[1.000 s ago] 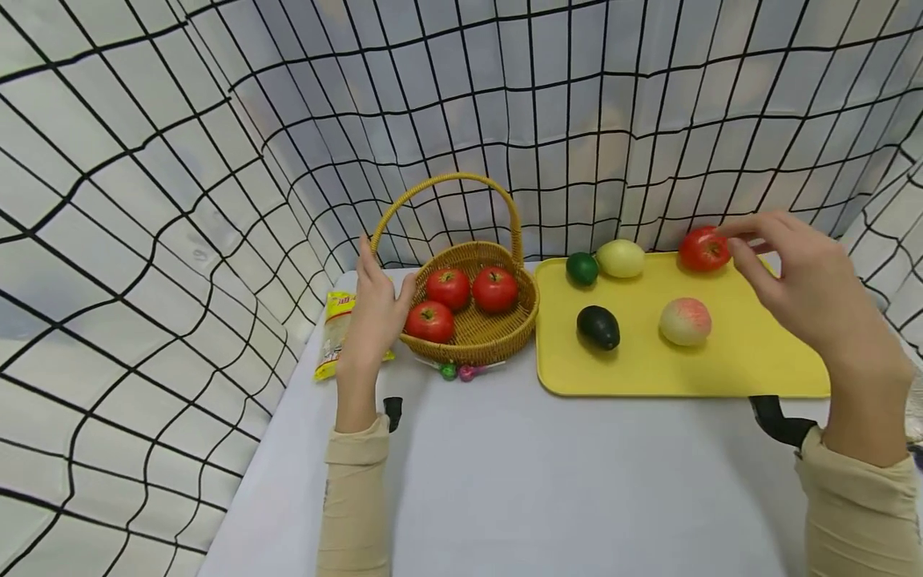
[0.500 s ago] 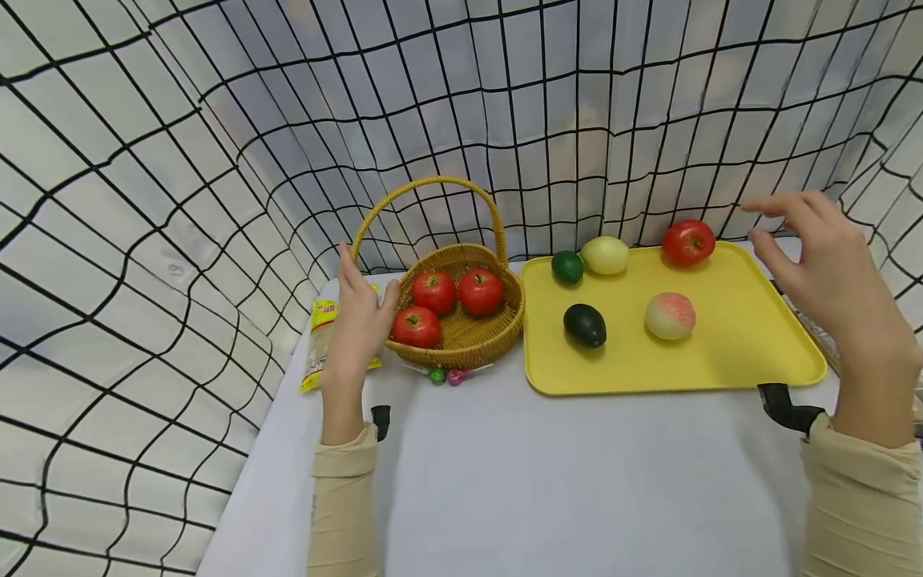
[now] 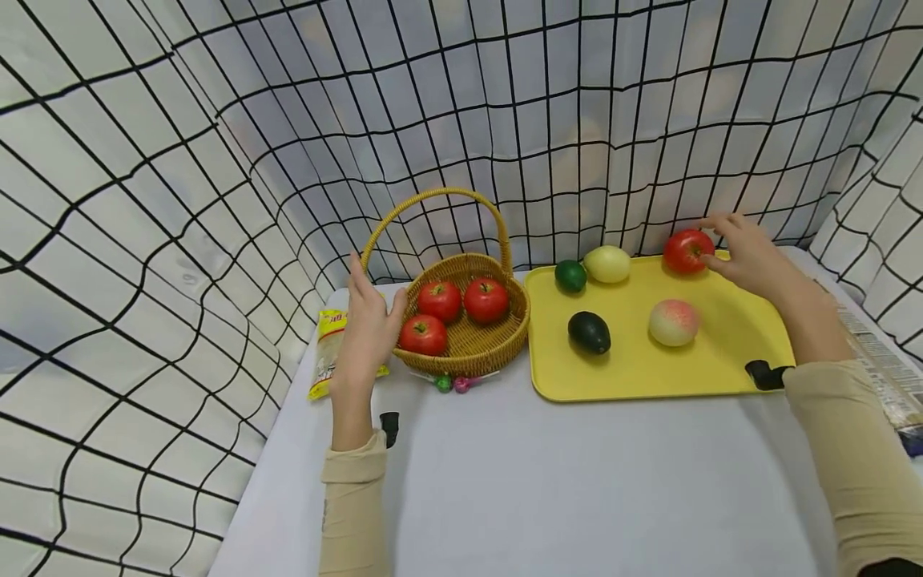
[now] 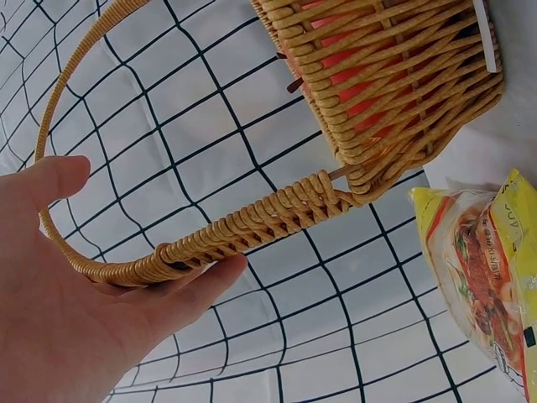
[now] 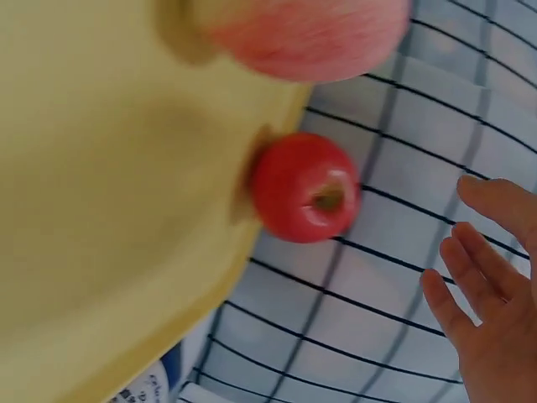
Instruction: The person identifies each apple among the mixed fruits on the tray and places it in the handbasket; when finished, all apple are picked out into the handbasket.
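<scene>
My right hand [image 3: 743, 250] reaches to a red tomato [image 3: 688, 251] at the far right corner of a yellow tray [image 3: 707, 365]. In the right wrist view its fingers [image 5: 474, 273] are spread and stand just apart from the tomato [image 5: 306, 189]. My left hand [image 3: 369, 320] lies with straight fingers against the left side of a wicker basket [image 3: 497, 353], which holds three red tomatoes [image 3: 440, 300]. The left wrist view shows the basket's handle [image 4: 243, 227] running past my open palm [image 4: 67, 302].
The tray also carries a lime [image 3: 570, 275], a lemon [image 3: 607, 264], an avocado [image 3: 589, 332] and a peach [image 3: 674, 322]. A yellow snack packet [image 3: 326, 353] lies left of the basket, two lollipops [image 3: 454, 383] before it. Checked cloth walls surround the white table.
My right hand pulled back to the right from the tray's tomato, then came in low beside it again. The left hand stayed at the basket.
</scene>
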`<action>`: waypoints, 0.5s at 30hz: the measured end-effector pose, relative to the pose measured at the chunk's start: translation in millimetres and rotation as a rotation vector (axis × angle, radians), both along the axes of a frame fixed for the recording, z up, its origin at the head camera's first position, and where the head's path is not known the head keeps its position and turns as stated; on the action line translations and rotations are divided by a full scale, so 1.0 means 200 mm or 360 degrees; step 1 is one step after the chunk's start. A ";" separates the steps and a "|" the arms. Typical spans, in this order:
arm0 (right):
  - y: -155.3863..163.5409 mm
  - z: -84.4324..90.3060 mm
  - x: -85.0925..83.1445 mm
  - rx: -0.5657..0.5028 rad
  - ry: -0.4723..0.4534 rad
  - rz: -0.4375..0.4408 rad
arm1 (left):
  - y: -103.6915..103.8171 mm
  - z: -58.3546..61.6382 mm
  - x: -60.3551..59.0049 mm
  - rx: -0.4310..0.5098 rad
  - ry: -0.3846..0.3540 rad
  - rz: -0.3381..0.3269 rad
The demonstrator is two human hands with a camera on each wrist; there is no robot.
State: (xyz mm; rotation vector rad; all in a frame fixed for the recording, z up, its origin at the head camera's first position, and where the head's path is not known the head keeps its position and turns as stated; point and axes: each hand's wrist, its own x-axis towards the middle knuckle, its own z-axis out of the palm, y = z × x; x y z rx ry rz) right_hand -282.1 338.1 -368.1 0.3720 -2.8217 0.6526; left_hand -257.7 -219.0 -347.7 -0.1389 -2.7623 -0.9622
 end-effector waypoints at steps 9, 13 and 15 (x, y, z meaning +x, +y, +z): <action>0.06 -0.12 -0.23 0.0221 -0.0266 0.0080 | -0.02 0.00 0.01 0.0015 -0.0031 -0.0008; 0.08 -0.13 -0.26 0.0272 -0.0325 0.0066 | 0.00 0.01 0.01 0.0017 -0.0014 -0.0014; 0.09 -0.14 -0.26 0.0278 -0.0374 0.0061 | 0.00 0.01 0.01 0.0025 -0.0013 -0.0017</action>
